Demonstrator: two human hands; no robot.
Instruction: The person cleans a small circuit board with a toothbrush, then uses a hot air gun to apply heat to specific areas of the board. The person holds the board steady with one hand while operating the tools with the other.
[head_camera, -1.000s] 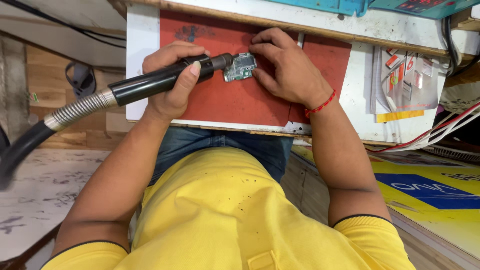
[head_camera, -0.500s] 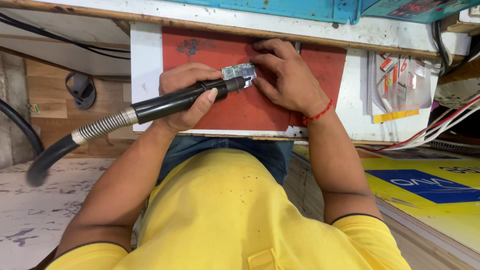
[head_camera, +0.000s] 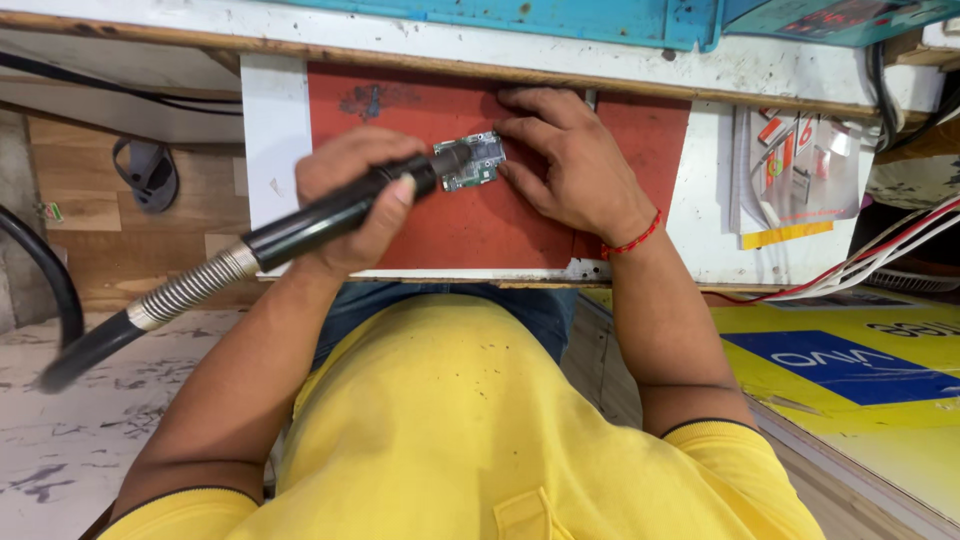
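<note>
Evidently heat is being put to the small green circuit board (head_camera: 472, 163), which lies flat on the red mat (head_camera: 480, 225) near the back of the table (head_camera: 700, 240). The left hand (head_camera: 350, 200) is wrapped tight around the black hot-air handpiece (head_camera: 340, 212), its nozzle tip over the board's left edge. The right hand (head_camera: 575, 165) rests flat, fingertips (head_camera: 507, 128) pinning the board's right side, grasping nothing. Any following move likely calls for a steady nozzle and an unmoved board.

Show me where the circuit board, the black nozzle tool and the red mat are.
circuit board (head_camera: 478, 165), head view, on its green face.
black nozzle tool (head_camera: 330, 215), head view, middle of its black handle.
red mat (head_camera: 470, 225), head view, bare part below the board.
</note>
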